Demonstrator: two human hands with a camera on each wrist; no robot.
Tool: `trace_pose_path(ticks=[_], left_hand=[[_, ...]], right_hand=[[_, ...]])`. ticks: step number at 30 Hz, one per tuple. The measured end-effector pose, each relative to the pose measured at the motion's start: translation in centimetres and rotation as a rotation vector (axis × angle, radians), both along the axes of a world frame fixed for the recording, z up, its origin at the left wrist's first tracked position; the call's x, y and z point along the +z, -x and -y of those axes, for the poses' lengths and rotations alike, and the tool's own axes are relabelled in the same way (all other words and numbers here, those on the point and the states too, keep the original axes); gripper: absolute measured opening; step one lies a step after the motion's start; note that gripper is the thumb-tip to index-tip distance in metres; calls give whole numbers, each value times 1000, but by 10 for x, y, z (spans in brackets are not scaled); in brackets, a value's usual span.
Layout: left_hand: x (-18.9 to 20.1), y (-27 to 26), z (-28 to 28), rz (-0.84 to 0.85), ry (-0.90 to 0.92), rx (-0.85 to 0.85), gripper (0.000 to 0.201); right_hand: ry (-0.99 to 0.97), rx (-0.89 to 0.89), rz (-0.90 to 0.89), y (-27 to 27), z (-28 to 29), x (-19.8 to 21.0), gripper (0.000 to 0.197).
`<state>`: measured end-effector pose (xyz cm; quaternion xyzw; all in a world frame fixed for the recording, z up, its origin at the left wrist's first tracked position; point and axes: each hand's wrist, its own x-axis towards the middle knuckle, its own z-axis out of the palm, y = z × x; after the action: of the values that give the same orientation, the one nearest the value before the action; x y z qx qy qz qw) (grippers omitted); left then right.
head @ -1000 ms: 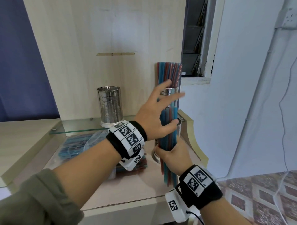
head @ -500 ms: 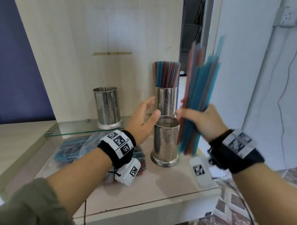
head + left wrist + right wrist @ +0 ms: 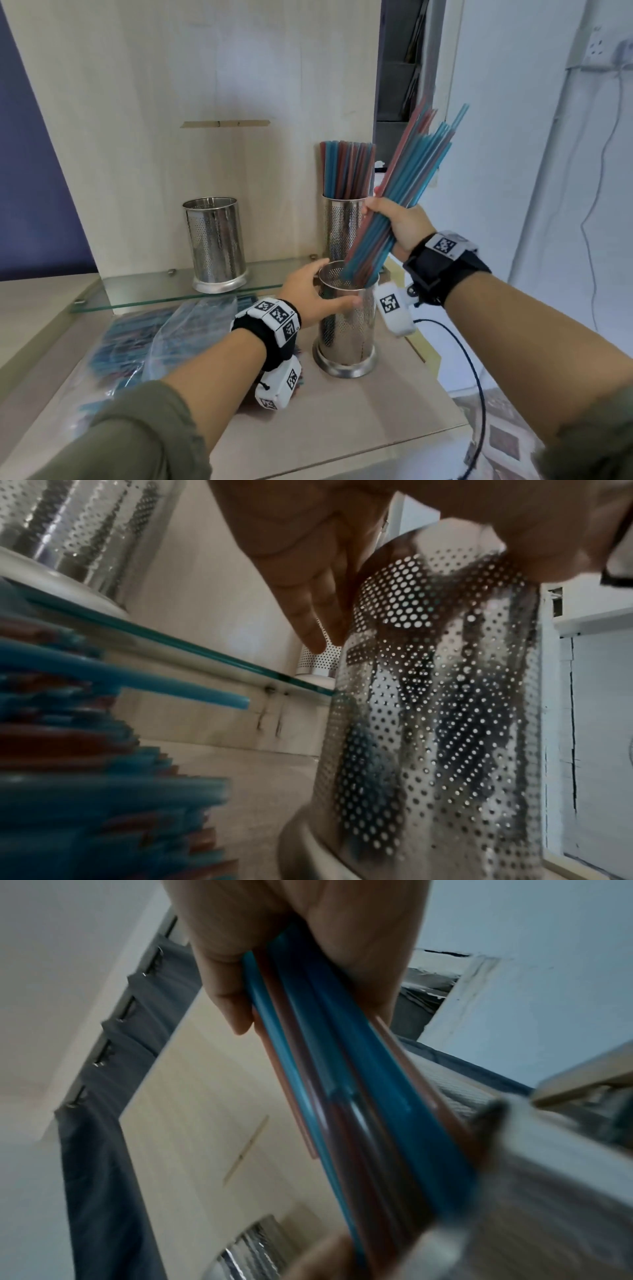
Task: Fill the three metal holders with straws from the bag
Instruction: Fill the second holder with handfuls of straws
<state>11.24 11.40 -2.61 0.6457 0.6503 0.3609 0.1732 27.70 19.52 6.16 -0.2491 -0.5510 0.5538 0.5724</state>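
My right hand (image 3: 394,219) grips a tilted bundle of blue and red straws (image 3: 407,171) (image 3: 329,1069); the bundle's lower ends dip into the mouth of the near metal holder (image 3: 346,329) (image 3: 438,723). My left hand (image 3: 318,294) wraps thumb and fingers round that holder's upper wall. Behind it on the glass shelf (image 3: 137,291) a second holder (image 3: 342,222) stands full of straws. A third holder (image 3: 215,243) stands on the shelf's left with no straws showing. The clear bag of straws (image 3: 144,346) (image 3: 85,750) lies on the counter left of my forearm.
A wooden back panel (image 3: 205,102) rises behind the shelf. The counter's right edge (image 3: 428,363) drops to a patterned floor, where a dark cable (image 3: 476,377) hangs. A white wall (image 3: 531,171) with a socket stands to the right.
My right hand has swung the straw bundle down and left until its lower ends entered the near holder. My left hand has closed round that holder's top.
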Motion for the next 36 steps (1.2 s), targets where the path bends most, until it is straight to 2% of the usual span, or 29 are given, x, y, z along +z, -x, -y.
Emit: trace_pose_path(ticks=[4,9,13,17,20,27,30,34,36], left_hand=[[-11,7,-4,65,-47,-4,112],[-14,4,7,174,-88,-101,92],[-15,2,14,187,-89,-137,103],[-17,2,17,191,-92,-145,106],[-18,2,19,202,-85,-141,108],[-17,-1,19,183,-92,-134,106],[-19,-1,18,173,-100,-131,106],[-18,-2,19,165,-91,-134,103],[-18,-2,18,173,-90,-133,102]], right_hand=[[135,21,148,3,-12,-35,27],[201,165,254,12,-4,-57,20],[200,282,410,12,1,-55,10],[148,329,585,13,5,-54,18],[144,358,603,14,5,-57,31],[36,370,541,13,11,-57,22],[17,360,549,14,9,-57,33],[-15,256,571,13,5,-56,63],[-65,246,557,10,5,-52,62]])
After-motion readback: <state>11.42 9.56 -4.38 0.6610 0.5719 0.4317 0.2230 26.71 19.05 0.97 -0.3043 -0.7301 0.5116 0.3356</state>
